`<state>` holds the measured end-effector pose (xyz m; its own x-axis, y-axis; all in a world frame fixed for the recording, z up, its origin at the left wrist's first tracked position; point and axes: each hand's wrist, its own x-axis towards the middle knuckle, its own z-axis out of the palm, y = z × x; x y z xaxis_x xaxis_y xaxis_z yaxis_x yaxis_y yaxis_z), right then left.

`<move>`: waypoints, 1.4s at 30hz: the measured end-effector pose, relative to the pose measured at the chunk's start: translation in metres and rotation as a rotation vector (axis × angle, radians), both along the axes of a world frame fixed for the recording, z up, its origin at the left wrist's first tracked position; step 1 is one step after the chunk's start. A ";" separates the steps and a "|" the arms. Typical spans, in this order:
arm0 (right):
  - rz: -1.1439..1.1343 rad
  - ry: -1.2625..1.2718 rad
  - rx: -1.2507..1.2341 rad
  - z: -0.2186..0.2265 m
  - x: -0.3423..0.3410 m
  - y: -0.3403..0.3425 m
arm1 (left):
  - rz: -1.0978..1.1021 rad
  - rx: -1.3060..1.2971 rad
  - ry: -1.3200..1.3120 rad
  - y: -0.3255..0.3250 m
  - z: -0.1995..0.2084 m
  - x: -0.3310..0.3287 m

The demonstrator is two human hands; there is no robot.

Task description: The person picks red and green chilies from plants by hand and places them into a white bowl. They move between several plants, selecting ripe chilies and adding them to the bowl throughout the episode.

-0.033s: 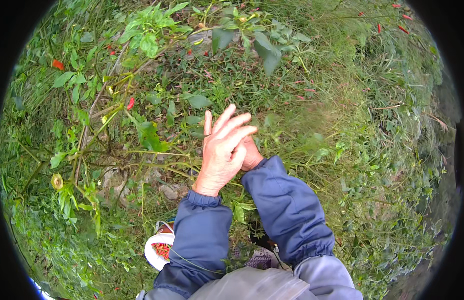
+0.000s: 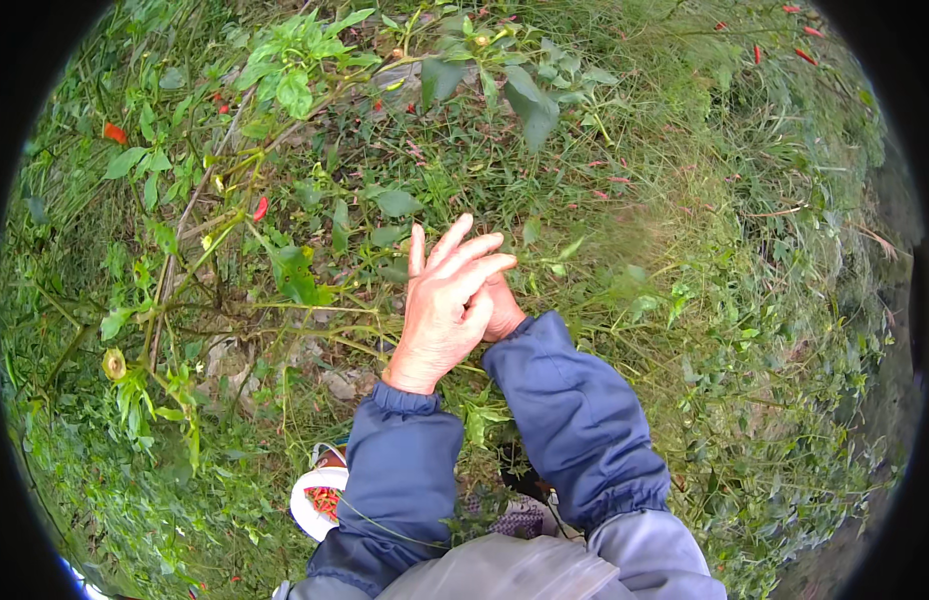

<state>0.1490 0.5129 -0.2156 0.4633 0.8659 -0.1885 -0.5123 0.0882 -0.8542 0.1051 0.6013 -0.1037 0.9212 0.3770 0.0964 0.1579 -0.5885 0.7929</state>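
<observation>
Fingers spread and palm turned away, my left hand (image 2: 443, 305) is raised over the chili pepper plants with nothing visible in its grasp. Behind it, my right hand (image 2: 504, 308) crosses in and seems to touch it; its fingers are hidden. To the left of the hands a ripe red chili pepper (image 2: 261, 208) hangs on a branching stem. A holed green leaf (image 2: 301, 280) lies between that pepper and my left hand. By my left forearm is a white bucket (image 2: 301, 508) holding small red chili peppers (image 2: 324, 500).
Long woody stems (image 2: 175, 255) spread on the left, with another red pepper (image 2: 114, 132) at far left. Broad dark leaves (image 2: 533, 105) overhang at the top. Stones (image 2: 347, 383) show beneath the plants. More red peppers (image 2: 806, 57) appear at the upper right.
</observation>
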 end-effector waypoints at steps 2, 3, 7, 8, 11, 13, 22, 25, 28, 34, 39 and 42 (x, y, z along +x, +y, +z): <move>0.042 -0.254 0.050 -0.001 0.000 -0.001 | -0.001 0.032 -0.008 -0.001 -0.001 0.000; 0.003 -0.311 0.091 -0.002 0.000 0.000 | 0.002 0.049 -0.014 -0.002 -0.002 0.000; -0.034 -0.098 0.016 -0.001 -0.002 -0.001 | 0.027 0.027 0.000 0.000 -0.014 -0.001; -0.034 -0.015 -0.018 0.001 -0.001 -0.003 | 0.038 0.007 -0.050 -0.001 -0.016 -0.001; -0.016 0.235 -0.107 0.013 0.007 -0.018 | 0.177 -0.305 -0.079 -0.001 -0.021 0.000; -0.170 0.419 -0.182 0.025 0.021 -0.033 | 0.321 -0.657 -0.002 -0.004 -0.023 -0.001; -0.342 0.048 -0.214 0.098 0.078 -0.061 | 0.233 -0.632 -0.003 -0.007 -0.024 -0.006; -0.007 -0.597 -0.427 0.110 0.086 -0.054 | 0.242 -0.645 -0.001 -0.008 -0.023 -0.007; 0.025 -1.213 -0.433 0.119 0.089 -0.047 | 0.253 -0.673 -0.005 -0.008 -0.022 -0.006; 0.237 -1.491 -0.607 0.140 0.074 -0.046 | 0.159 -0.463 0.025 -0.008 -0.016 -0.008; 0.227 -1.141 -0.520 0.136 0.075 -0.046 | 0.248 -0.665 0.026 -0.006 -0.014 -0.010; 0.185 -0.772 -0.515 0.127 0.079 -0.046 | 0.306 -0.780 0.022 -0.007 -0.016 -0.012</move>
